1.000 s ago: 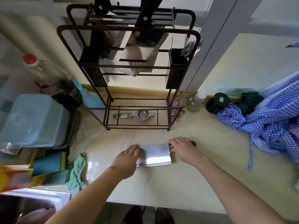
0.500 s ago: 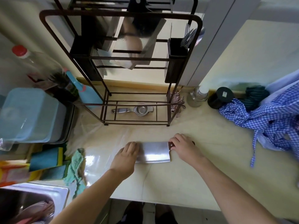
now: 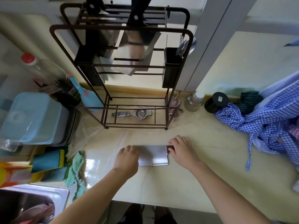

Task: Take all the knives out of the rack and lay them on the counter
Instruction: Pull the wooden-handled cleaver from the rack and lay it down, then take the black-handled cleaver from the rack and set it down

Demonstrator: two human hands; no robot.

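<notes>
Both forearms come in from the bottom edge, converging at frame center. Left hand [image 3: 127, 159], palm down, fingers loosely together, lies on the left end of the cleaver [image 3: 153, 155]. Right hand [image 3: 182, 151] covers the handle end, fingers curled over it; can't tell if it's actually gripping. Cleaver lies flat on the counter [image 3: 194, 183], lower center. Beyond it, upper center, the rack [image 3: 176, 88] still carries a wide-bladed knife [image 3: 137, 46] plus a second black handle [image 3: 93, 5].
</notes>
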